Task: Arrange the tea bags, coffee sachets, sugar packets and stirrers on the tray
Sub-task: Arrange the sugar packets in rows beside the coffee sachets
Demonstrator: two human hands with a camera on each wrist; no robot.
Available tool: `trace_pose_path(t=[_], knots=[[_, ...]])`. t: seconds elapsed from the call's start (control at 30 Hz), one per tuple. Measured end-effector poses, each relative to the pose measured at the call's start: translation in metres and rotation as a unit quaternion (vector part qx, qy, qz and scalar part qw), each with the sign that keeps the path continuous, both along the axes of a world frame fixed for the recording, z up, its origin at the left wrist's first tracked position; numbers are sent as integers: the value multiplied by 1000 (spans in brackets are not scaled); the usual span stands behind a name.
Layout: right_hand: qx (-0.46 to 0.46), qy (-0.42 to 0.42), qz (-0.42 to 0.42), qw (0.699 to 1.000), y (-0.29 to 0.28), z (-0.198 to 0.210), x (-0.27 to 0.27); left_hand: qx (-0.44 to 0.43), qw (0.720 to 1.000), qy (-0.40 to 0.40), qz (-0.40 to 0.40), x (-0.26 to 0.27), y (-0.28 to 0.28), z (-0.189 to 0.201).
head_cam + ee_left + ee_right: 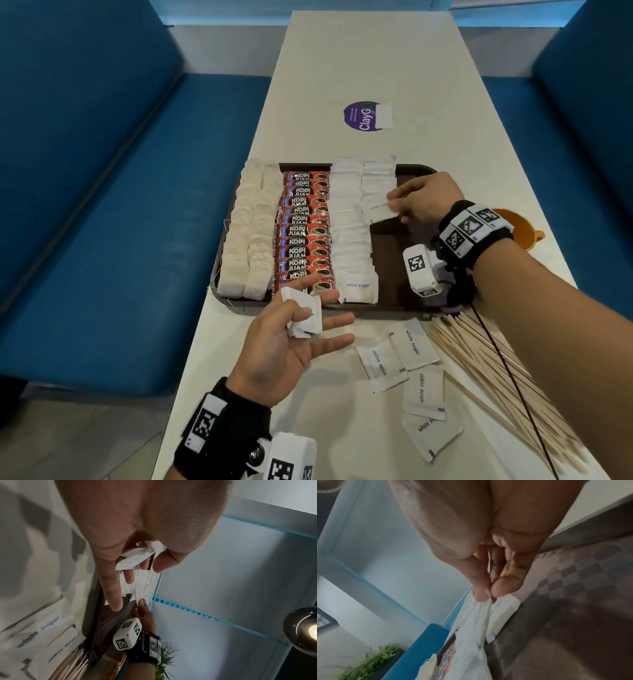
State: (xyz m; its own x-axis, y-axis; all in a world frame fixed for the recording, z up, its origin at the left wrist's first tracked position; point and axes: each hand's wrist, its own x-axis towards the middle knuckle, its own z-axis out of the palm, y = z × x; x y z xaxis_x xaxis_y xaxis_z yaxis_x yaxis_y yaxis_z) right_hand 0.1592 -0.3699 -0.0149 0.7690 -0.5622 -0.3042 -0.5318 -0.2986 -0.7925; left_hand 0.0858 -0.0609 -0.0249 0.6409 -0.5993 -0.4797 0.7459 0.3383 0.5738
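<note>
A brown tray (404, 274) holds two columns of tea bags (246, 240), a column of red coffee sachets (305, 226) and rows of white sugar packets (349, 233). Over the tray's right half, my right hand (397, 205) pinches one sugar packet (376, 209) by its edge at the end of the second sugar row; the right wrist view shows thumb and forefinger on this packet (505, 609). Just before the tray's front edge, my left hand (298, 305), palm up, grips a few sugar packets (310, 322), also seen from the left wrist (135, 558).
Several loose sugar packets (414, 342) lie on the white table (342, 68) in front of the tray. A heap of wooden stirrers (496, 377) spreads at the front right. An orange cup (517, 229) stands right of the tray. Blue benches flank the table.
</note>
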Motion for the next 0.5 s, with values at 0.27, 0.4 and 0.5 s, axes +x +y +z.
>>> trace_pose_path(t=[0.27, 0.4, 0.5], knots=[[-73, 61, 36, 995, 1, -15, 6, 2, 1000, -9, 5, 2, -1, 2], [-112, 57, 73, 989, 3, -14, 6, 10, 1000, -3, 7, 2, -1, 1], [-125, 65, 90, 986, 6, -13, 8, 11, 1000, -5, 4, 1, -2, 2]])
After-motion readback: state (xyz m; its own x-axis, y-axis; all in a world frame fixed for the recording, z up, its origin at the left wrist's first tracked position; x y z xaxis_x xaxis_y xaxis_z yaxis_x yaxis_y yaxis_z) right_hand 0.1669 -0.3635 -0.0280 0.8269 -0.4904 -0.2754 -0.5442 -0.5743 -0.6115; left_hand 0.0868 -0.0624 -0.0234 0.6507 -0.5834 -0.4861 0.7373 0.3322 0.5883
